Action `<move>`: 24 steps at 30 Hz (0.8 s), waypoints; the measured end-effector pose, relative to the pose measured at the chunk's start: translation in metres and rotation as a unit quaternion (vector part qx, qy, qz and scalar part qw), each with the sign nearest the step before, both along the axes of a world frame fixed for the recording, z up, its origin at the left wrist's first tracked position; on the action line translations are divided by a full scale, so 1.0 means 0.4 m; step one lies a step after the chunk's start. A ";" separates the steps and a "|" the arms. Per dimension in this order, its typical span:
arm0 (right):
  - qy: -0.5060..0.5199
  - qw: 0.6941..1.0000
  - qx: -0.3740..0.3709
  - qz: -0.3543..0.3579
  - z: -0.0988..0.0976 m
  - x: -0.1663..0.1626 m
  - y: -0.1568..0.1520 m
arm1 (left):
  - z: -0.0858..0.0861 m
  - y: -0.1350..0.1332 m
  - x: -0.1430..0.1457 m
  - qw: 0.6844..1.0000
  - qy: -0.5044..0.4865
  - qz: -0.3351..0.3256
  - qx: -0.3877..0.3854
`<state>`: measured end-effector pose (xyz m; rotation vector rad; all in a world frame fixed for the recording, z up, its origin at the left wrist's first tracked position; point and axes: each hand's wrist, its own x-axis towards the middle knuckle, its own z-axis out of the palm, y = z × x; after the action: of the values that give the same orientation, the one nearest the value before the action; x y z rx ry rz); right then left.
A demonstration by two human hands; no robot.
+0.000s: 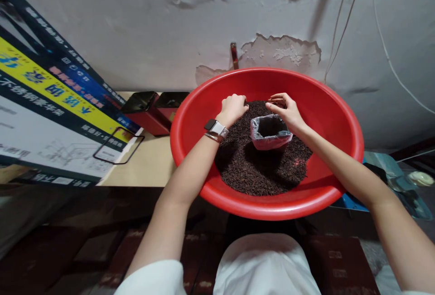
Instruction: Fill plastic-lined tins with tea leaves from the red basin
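Observation:
A large red basin (351, 132) holds a heap of dark, fine, dry pieces that look like loose tea leaves (261, 177). Within the heap stands a small box-shaped container lined with a clear plastic bag (272, 143), its mouth upward and its inside dark. My left hand (234, 108) is above the leaves, left of the bag, fingers curled; what they hold, if anything, is hidden. Over the bag's far right edge is my right hand (286, 110), fingers curved and thumb apart from them. Brownish bits show in that gap, but I cannot tell whether it holds them.
Left of the basin, two dark red tins (146, 111) stand on a pale tabletop (142, 168). A big printed carton (57, 91) leans beside them. Behind is a peeling white wall (136, 36) with hanging cords. Clear plastic items (408, 186) sit at the right.

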<state>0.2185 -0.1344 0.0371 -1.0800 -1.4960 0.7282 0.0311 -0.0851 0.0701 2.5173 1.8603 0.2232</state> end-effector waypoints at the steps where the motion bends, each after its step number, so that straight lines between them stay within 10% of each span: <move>1: -0.023 1.000 0.013 -0.001 0.000 -0.003 -0.006 | 0.001 -0.001 -0.001 1.000 -0.001 0.000 0.000; 7: -0.279 0.944 0.110 0.134 -0.020 -0.080 -0.088 | 0.011 0.001 -0.015 1.000 -0.010 0.010 0.005; 11: -0.531 0.747 0.075 0.393 -0.089 -0.144 -0.158 | 0.021 -0.001 -0.019 1.000 -0.021 0.015 0.006; 15: -0.672 0.590 0.059 0.443 -0.173 -0.177 -0.200 | 0.025 -0.006 -0.016 1.000 -0.027 0.007 0.006; 18: -0.681 0.563 0.073 0.464 -0.208 -0.199 -0.199 | 0.020 -0.006 -0.011 1.000 -0.023 -0.004 0.010; 24: -0.664 0.603 0.007 0.442 -0.235 -0.271 -0.151 | 0.013 -0.009 -0.004 1.000 -0.009 -0.018 0.001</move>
<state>0.1101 -0.1948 -0.0570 -0.7233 -3.4872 0.4423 0.0296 -0.0888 0.0751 2.5385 1.8072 0.2454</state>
